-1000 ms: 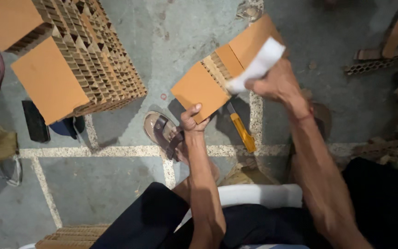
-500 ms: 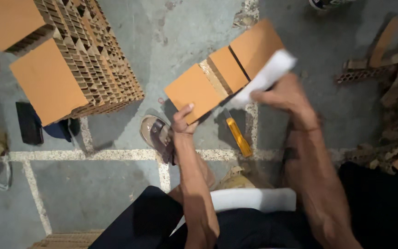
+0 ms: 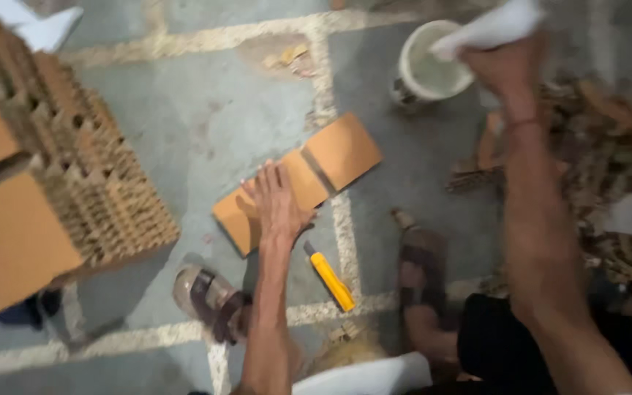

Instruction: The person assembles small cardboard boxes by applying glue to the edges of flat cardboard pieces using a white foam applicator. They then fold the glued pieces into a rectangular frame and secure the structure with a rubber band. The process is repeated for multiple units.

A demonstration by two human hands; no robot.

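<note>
A flat orange-brown cardboard piece (image 3: 338, 150) with a cut groove across it lies on the grey concrete floor. My left hand (image 3: 276, 201) presses flat on its near half, fingers spread. My right hand (image 3: 502, 62) is raised at the upper right, gripping a white strip (image 3: 491, 25) above a white bucket (image 3: 426, 69). A yellow utility knife (image 3: 330, 281) lies on the floor just right of my left forearm.
A tall stack of honeycomb cardboard blocks (image 3: 74, 183) fills the left side. Cardboard scraps (image 3: 608, 146) are heaped at the right. My sandalled feet (image 3: 210, 296) rest near the pale floor lines. White sheets (image 3: 34, 22) lie at the top left.
My right hand has lifted the white strip off the cardboard piece and swung it up to the right over the bucket. My left hand moved from the piece's edge onto its top.
</note>
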